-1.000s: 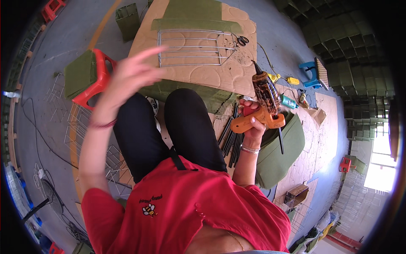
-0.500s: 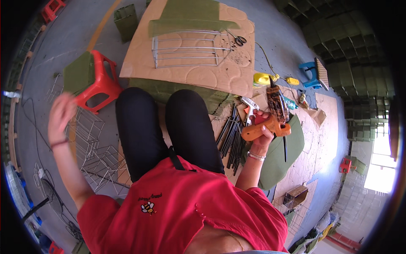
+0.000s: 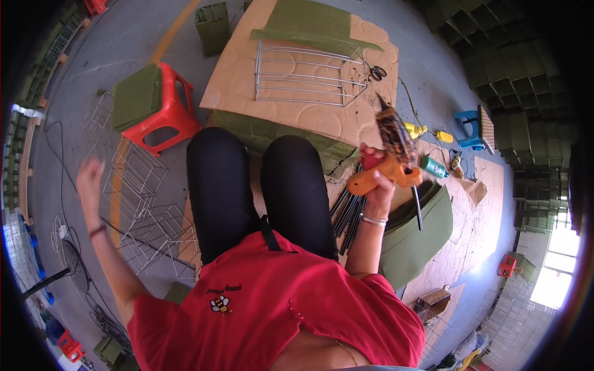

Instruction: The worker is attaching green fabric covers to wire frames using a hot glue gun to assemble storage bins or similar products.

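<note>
My right hand (image 3: 378,185) grips a hot glue gun (image 3: 387,174) by its orange handle, fingers wrapped round it. Its stained barrel and dark nozzle point up toward the worktop, and a black glue stick juts from its back end. Out to the left, my left hand (image 3: 91,178) is raised above the floor, its fingers blurred. On the cardboard-covered worktop (image 3: 297,120) before my knees lies a metal wire frame (image 3: 301,88). Green sheet material (image 3: 312,23) lies behind it, partly under its far edge. Black-handled scissors (image 3: 377,72) rest at the frame's right.
A red stool (image 3: 176,117) with stacked green sheets (image 3: 137,99) stands left. Wire frames (image 3: 139,185) lie on the floor below it. Black glue sticks (image 3: 349,213) and green sheets (image 3: 421,232) sit by my right forearm. A teal bottle (image 3: 434,166) and blue stool (image 3: 471,128) are farther right.
The whole view has shifted, so most things appear farther right. The glue gun has risen toward the worktop's right corner. My left hand has lowered a little, away from the red stool.
</note>
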Available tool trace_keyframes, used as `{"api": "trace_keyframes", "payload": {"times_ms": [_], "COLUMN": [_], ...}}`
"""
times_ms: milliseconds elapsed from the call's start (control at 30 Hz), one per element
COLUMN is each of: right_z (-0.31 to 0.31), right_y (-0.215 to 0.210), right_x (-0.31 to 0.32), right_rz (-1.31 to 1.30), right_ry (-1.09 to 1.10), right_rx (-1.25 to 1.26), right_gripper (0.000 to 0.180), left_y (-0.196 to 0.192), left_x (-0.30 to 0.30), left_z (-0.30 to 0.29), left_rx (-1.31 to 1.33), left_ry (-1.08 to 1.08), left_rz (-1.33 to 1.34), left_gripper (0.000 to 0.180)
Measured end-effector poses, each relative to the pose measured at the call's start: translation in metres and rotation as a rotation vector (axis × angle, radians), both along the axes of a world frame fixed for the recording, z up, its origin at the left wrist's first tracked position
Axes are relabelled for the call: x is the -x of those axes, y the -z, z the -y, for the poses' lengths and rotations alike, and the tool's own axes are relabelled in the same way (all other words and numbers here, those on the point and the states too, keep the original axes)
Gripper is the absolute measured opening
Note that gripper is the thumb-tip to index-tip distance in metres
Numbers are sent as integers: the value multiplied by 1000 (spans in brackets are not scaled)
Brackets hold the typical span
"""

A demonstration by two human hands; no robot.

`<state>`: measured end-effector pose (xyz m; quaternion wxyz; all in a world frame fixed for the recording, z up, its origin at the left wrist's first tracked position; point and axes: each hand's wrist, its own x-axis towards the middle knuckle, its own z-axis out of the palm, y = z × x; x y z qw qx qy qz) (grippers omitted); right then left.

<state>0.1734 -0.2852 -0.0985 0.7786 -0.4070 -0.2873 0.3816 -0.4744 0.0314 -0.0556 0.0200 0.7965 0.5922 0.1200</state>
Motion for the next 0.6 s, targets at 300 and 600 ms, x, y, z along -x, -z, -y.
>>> {"api": "trace_keyframes", "payload": {"times_ms": [300,600], "right_z": [-40,-53], "right_y": [-18,-10], "right_x": [37,31], "right_rz": [4,24], "right_ry": [-138,-214], "right_rx": [63,106], "right_gripper": [44,42], "left_y": [-45,-13], "left_x": [-409,-443], "left_z": [-70,-89], "left_rx": [-462,-159], "left_ry": [713,780], "left_rz": [-135,209], "left_gripper": [89,29]}}
